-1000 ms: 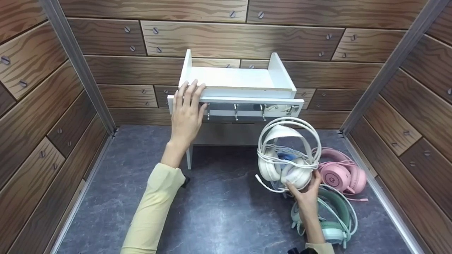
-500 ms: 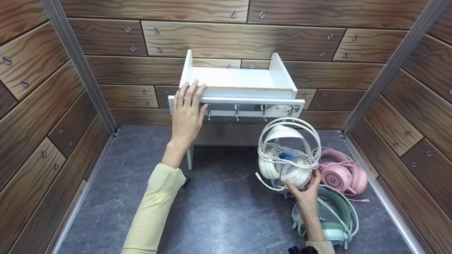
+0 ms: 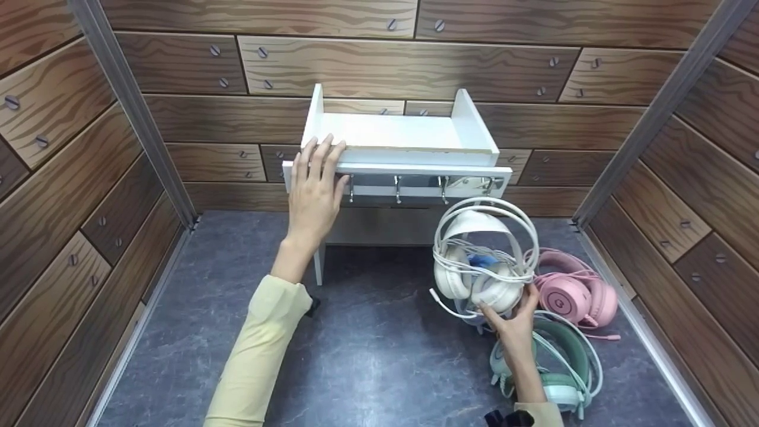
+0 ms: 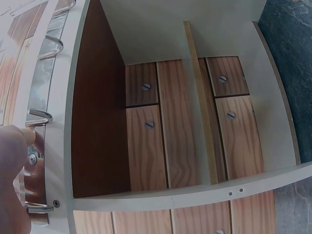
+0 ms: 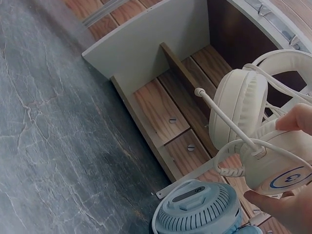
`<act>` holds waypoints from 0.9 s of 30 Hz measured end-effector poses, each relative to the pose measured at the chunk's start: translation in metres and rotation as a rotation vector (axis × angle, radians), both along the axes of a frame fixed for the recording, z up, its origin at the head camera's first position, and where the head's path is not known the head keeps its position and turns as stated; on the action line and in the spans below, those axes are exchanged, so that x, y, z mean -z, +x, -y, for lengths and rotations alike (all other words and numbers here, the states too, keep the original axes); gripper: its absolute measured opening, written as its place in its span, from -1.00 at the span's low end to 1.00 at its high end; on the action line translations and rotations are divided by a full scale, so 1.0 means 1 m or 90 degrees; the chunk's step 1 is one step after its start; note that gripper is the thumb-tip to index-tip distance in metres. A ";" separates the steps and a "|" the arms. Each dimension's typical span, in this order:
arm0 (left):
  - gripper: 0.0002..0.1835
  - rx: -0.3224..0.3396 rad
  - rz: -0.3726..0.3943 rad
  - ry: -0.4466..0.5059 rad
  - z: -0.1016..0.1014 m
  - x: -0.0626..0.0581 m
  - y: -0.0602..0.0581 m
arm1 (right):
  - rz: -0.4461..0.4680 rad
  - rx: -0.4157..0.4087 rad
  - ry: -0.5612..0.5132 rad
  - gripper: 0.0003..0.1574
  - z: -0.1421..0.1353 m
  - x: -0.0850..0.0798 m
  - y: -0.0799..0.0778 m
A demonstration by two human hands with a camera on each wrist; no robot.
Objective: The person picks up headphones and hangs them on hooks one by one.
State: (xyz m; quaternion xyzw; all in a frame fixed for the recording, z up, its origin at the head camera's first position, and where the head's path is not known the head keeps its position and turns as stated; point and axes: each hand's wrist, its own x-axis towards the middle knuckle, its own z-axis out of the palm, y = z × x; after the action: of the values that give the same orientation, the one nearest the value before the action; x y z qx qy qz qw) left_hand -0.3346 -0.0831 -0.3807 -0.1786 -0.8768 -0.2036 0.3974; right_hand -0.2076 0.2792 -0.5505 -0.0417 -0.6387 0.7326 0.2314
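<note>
Curled on an ear cup, the fingers of the right hand hold the white headset just below the hook at the right end of the rack; whether it hangs there is unclear. The left hand rests, fingers extended, on the rack's left end. Work looks early: the rack's other three hooks are bare, and the blue headset, pink headset and green headset remain off them, low around the rack's right end.

Compared with one second earlier, the microphone arm of the white headset stands very slightly higher in the head view, mostly at its lower curve. Any other movement is too small to tell.
</note>
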 end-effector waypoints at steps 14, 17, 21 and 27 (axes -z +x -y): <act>-0.42 0.000 -0.010 -0.003 0.000 0.000 -0.001 | 0.005 -0.003 0.043 0.24 -0.006 0.002 -0.010; -0.43 -0.002 -0.011 -0.008 0.000 0.000 0.000 | 0.005 0.002 0.051 0.24 -0.006 0.003 -0.012; -0.43 -0.002 -0.013 -0.008 0.000 0.000 0.000 | 0.001 0.008 0.058 0.25 -0.006 0.004 -0.015; -0.43 -0.004 -0.010 -0.006 0.000 0.000 -0.001 | 0.010 0.009 0.072 0.25 -0.007 0.004 -0.018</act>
State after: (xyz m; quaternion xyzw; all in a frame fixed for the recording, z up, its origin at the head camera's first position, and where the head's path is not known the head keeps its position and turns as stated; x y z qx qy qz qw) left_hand -0.3352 -0.0831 -0.3811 -0.1796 -0.8750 -0.1967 0.4043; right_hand -0.2259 0.2865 -0.5544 -0.0386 -0.6808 0.6932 0.2334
